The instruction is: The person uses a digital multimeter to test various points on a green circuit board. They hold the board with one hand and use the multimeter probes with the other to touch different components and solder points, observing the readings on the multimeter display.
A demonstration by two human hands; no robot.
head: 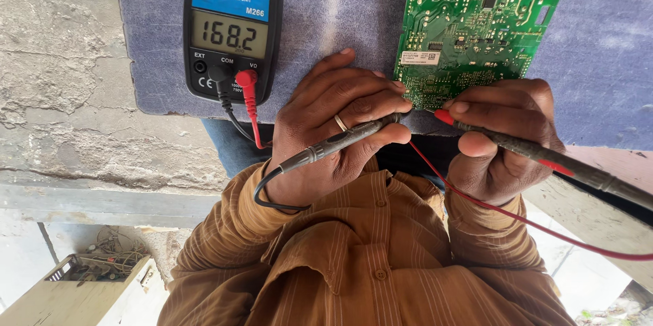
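Both hands are on the probes; the left hand is curled round the black probe, pinching it between thumb and fingers, a ring on one finger; its tip reaches the near edge of the green board. The right hand pinches the red probe the same way, thumb on top, red collar showing just beyond the fingertips; that tip sits at the same near edge, just beside the black one, though whether either tip touches the board I cannot tell. The board lies flat on the blue mat, toward its right side; the meter lies near the mat's left edge, well apart from the board, display lit with digits, black and red plugs in its sockets. A red lead trails from under the right hand across the brown striped shirt. The mat lies on a rough concrete slab; below, left, a pale box holds tangled wires.
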